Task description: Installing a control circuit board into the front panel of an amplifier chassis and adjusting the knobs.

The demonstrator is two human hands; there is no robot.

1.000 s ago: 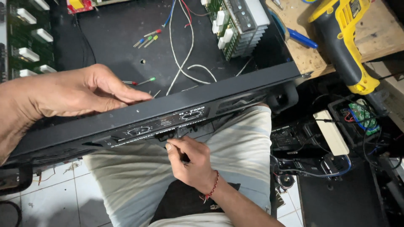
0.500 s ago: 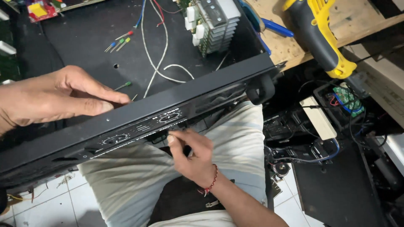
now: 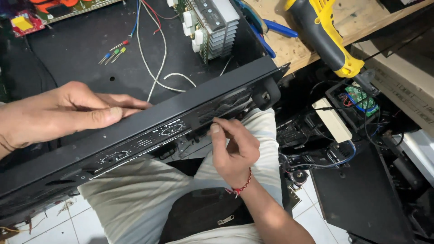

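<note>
Two bare hands work on a black amplifier chassis (image 3: 135,131) that runs diagonally from lower left to upper right of the head view. At left, the left hand (image 3: 58,115) lies flat on its top edge, fingers stretched. Below centre, the right hand (image 3: 233,151) presses curled fingertips against the front panel (image 3: 172,131); whether they pinch anything cannot be told. A yellow drill (image 3: 325,36) rests upper right.

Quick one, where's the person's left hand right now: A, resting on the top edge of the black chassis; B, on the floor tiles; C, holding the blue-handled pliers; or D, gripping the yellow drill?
A: the left hand lies flat on the top edge of the black chassis, thumb along its front panel, while the right hand fingers the panel from below.
</note>
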